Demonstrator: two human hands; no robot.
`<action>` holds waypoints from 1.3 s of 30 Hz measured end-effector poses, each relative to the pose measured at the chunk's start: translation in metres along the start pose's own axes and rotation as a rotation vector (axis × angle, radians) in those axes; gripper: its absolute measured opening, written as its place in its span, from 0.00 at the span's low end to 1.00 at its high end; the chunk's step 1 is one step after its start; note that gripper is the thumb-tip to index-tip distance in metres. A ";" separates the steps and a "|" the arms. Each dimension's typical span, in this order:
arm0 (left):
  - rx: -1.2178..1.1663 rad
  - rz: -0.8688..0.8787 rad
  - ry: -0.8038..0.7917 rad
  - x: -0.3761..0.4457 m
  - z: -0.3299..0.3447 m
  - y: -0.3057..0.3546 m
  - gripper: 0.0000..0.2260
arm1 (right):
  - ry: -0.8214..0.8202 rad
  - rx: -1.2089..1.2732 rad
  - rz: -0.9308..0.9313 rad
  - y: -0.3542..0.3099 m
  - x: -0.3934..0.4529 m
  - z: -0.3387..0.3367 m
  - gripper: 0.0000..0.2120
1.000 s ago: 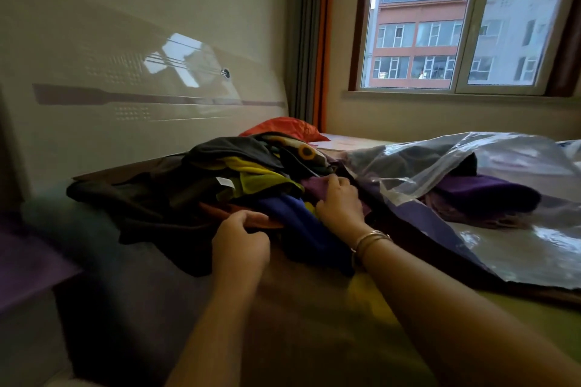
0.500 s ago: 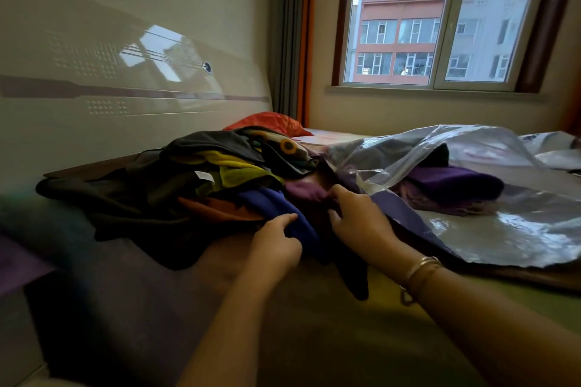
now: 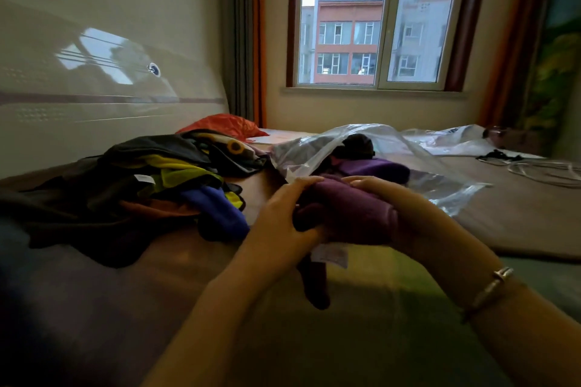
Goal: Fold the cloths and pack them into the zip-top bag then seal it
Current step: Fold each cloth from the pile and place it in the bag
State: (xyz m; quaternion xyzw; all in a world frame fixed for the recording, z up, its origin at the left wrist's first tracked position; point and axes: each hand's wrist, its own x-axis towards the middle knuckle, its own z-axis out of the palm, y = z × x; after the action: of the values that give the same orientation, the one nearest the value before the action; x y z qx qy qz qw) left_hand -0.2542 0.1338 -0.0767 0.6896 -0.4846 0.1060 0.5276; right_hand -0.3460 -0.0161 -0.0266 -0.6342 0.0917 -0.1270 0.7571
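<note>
Item 1. Left hand [image 3: 283, 223] and right hand [image 3: 405, 214], nearest the viewer at centre frame: both grasping one purple cloth [image 3: 345, 210], fingers curled over its top edge, thumbs underneath. The cloth is bunched between them and lifted off the bed [image 3: 518, 229]; a white label [image 3: 330, 256] and a dark tail of fabric hang below at 6 o'clock. Held up this way, probably to find its edges before folding. A bracelet [image 3: 490, 291] sits on the right wrist.

Item 2. Pile of unfolded cloths [image 3: 151, 192], at 9 o'clock from the hands, lying on the bed: black, yellow, blue and orange pieces heaped together. Judged to be the stock awaiting folding, kept within reach of the left hand.

Item 3. Zip-top bag [image 3: 371, 148], just beyond the hands at 12 o'clock: clear plastic, mouth open toward the hands, not sealed. Inside, a folded purple cloth [image 3: 374, 166] and a dark one [image 3: 358, 144] behind it. The near-facing mouth suits direct loading.

Item 4. Orange-red fabric [image 3: 224, 124] at 11 o'clock; further plastic [image 3: 452, 141] and white cable [image 3: 547, 171] at 2 o'clock.

Item 5. Window [image 3: 377, 19], far wall.
</note>
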 end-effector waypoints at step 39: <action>-0.018 -0.260 0.054 0.030 0.043 0.001 0.07 | -0.109 -0.132 0.194 0.006 -0.030 -0.109 0.19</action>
State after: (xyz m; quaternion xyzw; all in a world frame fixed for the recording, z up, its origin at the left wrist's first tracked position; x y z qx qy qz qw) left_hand -0.2559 0.0810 -0.0742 0.7387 -0.3777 0.0511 0.5559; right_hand -0.4068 -0.1082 -0.0523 -0.6769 0.1195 -0.0125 0.7262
